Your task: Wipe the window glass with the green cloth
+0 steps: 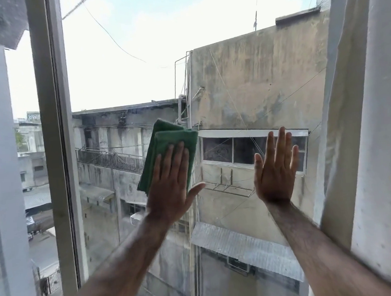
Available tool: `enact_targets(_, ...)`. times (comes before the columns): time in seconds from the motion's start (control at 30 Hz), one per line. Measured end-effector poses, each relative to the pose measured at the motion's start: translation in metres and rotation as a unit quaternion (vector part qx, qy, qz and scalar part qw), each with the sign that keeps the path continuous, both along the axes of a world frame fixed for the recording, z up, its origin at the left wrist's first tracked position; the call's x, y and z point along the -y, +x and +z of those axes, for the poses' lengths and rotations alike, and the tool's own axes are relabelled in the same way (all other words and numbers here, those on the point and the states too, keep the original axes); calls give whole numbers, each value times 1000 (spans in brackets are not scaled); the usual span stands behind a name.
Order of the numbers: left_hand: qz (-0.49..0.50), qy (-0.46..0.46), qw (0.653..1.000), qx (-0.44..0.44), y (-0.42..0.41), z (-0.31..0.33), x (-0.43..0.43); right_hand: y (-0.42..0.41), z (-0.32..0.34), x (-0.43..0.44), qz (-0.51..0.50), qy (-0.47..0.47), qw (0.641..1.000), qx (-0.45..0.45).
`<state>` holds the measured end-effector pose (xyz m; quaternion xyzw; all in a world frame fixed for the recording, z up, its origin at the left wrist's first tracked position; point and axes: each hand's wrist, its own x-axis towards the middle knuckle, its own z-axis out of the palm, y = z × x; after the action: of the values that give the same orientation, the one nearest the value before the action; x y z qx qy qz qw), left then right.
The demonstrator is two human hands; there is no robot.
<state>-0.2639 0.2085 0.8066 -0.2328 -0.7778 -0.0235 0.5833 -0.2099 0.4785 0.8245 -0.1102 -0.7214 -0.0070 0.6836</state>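
A folded green cloth [166,140] lies flat against the window glass [139,71] near the middle of the pane. My left hand [172,185] presses on its lower part with the fingers stretched out and the thumb out to the right. My right hand [274,168] is to the right of the cloth, palm flat towards the glass with the fingers spread, holding nothing. Both forearms reach up from the bottom of the view.
A pale window frame upright [54,133] bounds the pane on the left. A light curtain [357,115] hangs along the right side, close to my right arm. Through the glass I see concrete buildings, wires and a street far below.
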Motion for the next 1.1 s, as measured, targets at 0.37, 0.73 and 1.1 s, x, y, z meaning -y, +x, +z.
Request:
enact_targets(0.37, -120, 3, 990, -68, 24, 34, 44, -1, -1, -1, 17, -3, 1000, 8)
enact_targets(0.73, -52, 62, 997, 1, 29, 74, 56, -1, -1, -5, 17, 8, 1000, 15)
enact_targets(1.1, -215, 168, 945, 181, 79, 74, 63, 59, -19, 80, 353, 65, 924, 130)
